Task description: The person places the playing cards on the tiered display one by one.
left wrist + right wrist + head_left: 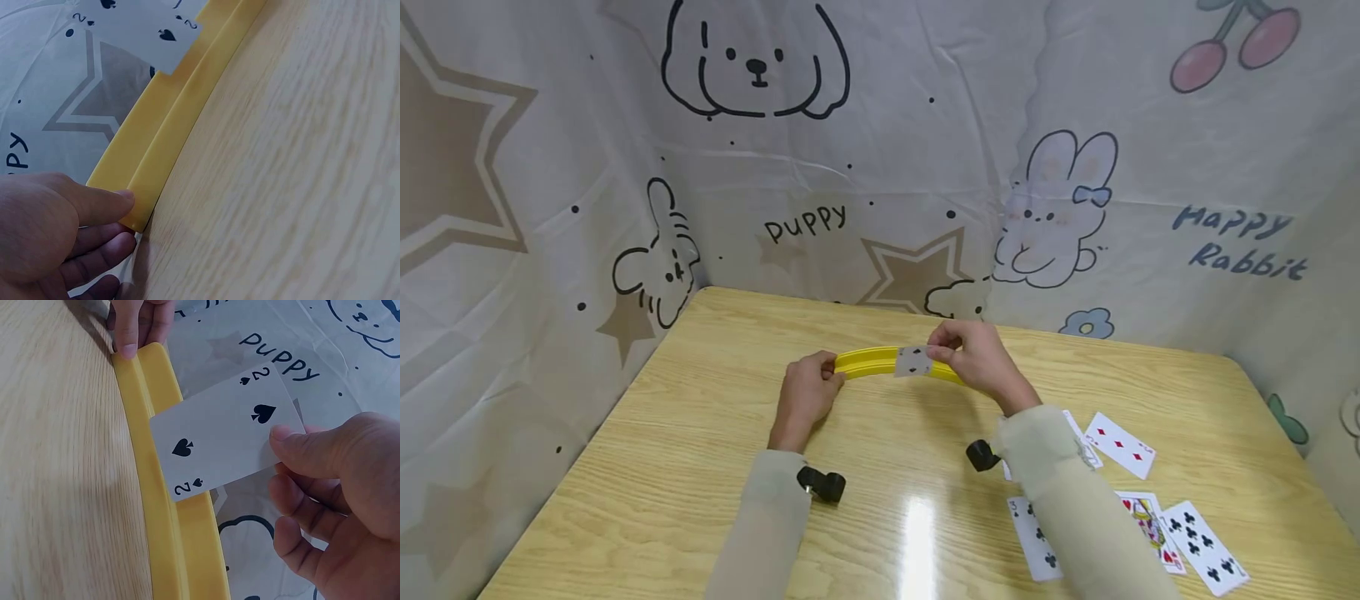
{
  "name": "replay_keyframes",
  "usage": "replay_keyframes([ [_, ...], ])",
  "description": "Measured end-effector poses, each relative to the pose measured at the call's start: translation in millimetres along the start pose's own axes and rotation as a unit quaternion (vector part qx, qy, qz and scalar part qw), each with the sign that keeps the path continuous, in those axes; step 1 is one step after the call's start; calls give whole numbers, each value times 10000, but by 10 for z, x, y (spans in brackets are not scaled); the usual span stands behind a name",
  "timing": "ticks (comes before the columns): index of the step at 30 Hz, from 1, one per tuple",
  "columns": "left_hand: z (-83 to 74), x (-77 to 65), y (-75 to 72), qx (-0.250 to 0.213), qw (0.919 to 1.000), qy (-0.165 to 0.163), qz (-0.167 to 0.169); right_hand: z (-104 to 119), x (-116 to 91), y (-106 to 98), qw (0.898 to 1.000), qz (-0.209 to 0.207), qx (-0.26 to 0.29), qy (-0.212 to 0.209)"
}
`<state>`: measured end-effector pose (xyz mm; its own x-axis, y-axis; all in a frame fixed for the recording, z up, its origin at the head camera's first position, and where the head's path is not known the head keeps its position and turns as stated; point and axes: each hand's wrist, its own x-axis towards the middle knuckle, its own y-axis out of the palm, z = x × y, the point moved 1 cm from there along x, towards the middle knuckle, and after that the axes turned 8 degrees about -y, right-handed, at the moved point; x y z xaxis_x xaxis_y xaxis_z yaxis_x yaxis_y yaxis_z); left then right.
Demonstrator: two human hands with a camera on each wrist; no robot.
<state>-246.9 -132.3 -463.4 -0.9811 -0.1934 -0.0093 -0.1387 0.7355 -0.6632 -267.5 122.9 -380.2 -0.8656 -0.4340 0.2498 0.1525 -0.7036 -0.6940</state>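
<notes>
A curved yellow card holder (868,363) with a lengthwise groove stands near the back of the table. My left hand (808,393) pinches its left end, thumb on the front face and fingers behind, as the left wrist view shows. My right hand (981,358) holds the two of spades (215,434) by one short edge between thumb and fingers. The card overlaps the holder's middle in the head view. In the right wrist view its far short edge lies across the groove, face toward the camera.
On the table's right lie several face-up cards: the three of diamonds (1121,445), a club card (1204,546), a red face card (1150,527) and a three of clubs (1033,542). My right sleeve (1067,492) partly covers some. A printed curtain (895,167) hangs behind the table (700,467).
</notes>
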Motion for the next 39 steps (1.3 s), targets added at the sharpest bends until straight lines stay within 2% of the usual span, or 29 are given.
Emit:
replay_keyframes([
  [14,-23,-33,23,43,9999,-96,55,68,169,84,10000,-18,16,-7],
  [23,14,-77,-12,50,9999,-156,-36,151,294,185,9998,159,9,157],
  [39,6,2,3,23,9999,-26,-128,272,536,208,9994,310,-170,71],
])
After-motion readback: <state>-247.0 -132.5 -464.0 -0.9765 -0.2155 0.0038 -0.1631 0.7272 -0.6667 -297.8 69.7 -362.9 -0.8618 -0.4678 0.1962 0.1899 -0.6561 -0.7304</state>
